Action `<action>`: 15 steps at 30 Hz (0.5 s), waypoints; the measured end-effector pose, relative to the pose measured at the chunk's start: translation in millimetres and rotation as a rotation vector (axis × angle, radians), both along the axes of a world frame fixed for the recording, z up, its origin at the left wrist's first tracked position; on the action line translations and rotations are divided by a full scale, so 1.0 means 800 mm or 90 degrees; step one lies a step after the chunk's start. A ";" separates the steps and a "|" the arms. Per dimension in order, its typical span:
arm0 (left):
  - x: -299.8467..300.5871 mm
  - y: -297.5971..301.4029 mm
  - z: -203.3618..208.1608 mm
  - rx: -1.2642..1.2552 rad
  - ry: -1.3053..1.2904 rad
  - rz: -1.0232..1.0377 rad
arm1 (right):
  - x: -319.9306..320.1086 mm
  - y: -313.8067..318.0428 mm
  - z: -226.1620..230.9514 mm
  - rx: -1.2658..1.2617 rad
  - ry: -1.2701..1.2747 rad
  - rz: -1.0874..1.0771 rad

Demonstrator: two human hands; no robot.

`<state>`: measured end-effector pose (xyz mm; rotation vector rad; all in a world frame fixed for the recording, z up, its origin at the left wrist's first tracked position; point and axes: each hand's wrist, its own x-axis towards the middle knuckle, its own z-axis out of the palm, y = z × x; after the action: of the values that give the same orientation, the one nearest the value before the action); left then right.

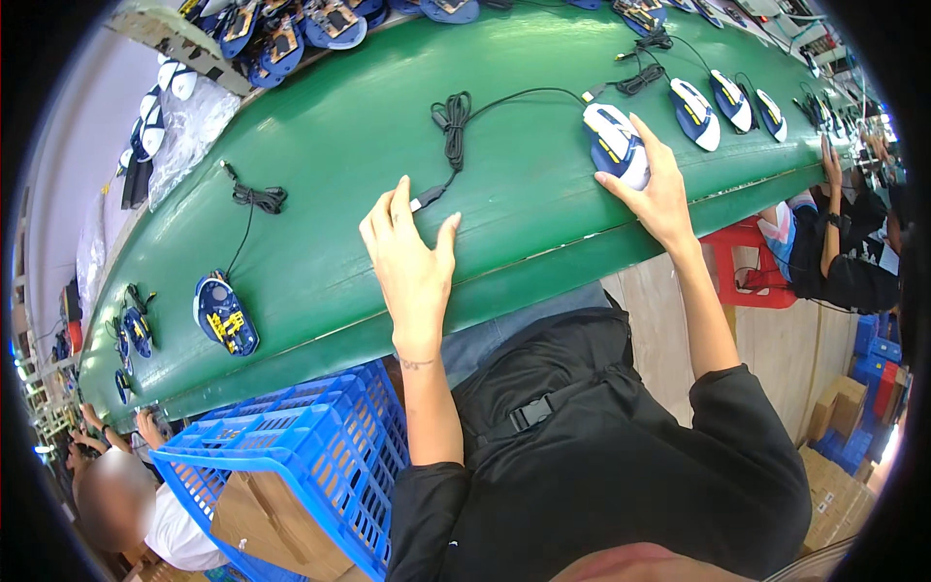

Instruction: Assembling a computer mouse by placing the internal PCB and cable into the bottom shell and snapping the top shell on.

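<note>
A white and dark-blue computer mouse (613, 141) with yellow accents lies on the green work surface. My right hand (659, 194) grips it, thumb on its near side and fingers along its right side. The mouse's black cable (524, 94) runs left to a tied bundle (453, 121) and ends in a USB plug (427, 198). Just beside that plug is my left hand (407, 257), fingers spread and holding nothing; whether a fingertip touches the plug I cannot tell.
Assembled mice (694, 114) stand to the right. An uncovered mouse base (225, 315) lies left with its cable. Blue bases with circuit boards (333, 24) fill the far edge. A blue crate (330, 456) stands left of me. Co-workers sit at both ends; a red stool (739, 262) is right.
</note>
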<state>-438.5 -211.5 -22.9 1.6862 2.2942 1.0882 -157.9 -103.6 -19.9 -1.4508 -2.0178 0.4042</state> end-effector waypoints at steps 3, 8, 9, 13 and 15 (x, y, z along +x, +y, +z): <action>0.001 0.021 -0.009 -0.030 0.039 -0.009 | 0.003 0.003 0.000 0.025 0.001 0.039; -0.003 0.048 -0.003 -0.025 0.022 -0.033 | -0.003 0.013 0.012 0.014 0.035 0.030; -0.003 0.058 -0.003 -0.028 0.022 -0.037 | -0.007 0.017 0.014 -0.074 0.155 0.004; 0.000 0.105 0.016 0.006 -0.021 -0.101 | -0.001 0.043 0.025 -0.306 0.354 -0.021; 0.008 0.136 0.024 0.029 -0.014 -0.131 | 0.009 0.053 0.032 -0.341 0.385 -0.023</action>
<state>-432.0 -102.4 -3.4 1.8670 2.0417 1.1168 -150.8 -61.0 6.1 -1.4203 -1.4425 1.2718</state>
